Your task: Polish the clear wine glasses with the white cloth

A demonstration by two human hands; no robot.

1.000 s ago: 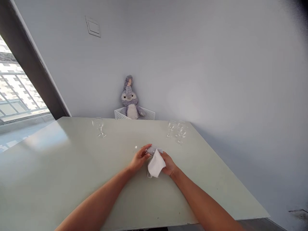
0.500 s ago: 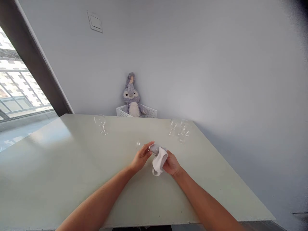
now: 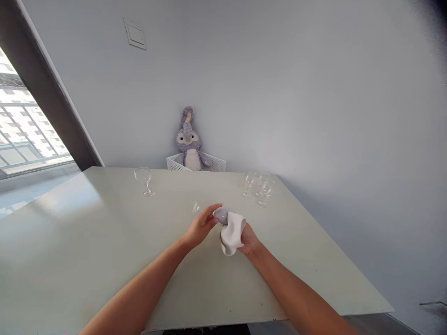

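Observation:
My left hand (image 3: pixel 201 225) is closed on a clear goblet (image 3: pixel 221 215), held tilted above the middle of the table. In my right hand (image 3: pixel 249 239) is a white cloth (image 3: pixel 233 231), pressed at the right side of the goblet and hanging down below it. The cloth covers part of the glass and some of my right fingers. The foot of a glass (image 3: pixel 196 208) shows just beyond my left hand; whether it belongs to the held goblet is unclear.
One stemmed glass (image 3: pixel 144 181) stands at the back left of the pale table (image 3: pixel 87 260). Three more glasses (image 3: pixel 264 190) are grouped at the back right. Behind the far edge, a grey plush toy (image 3: pixel 190 144) sits in a white basket (image 3: pixel 218 164).
The cloth has shifted slightly and spread wider over the right side of the goblet. My left hand has moved a little to the left. The whole view has shifted slightly.

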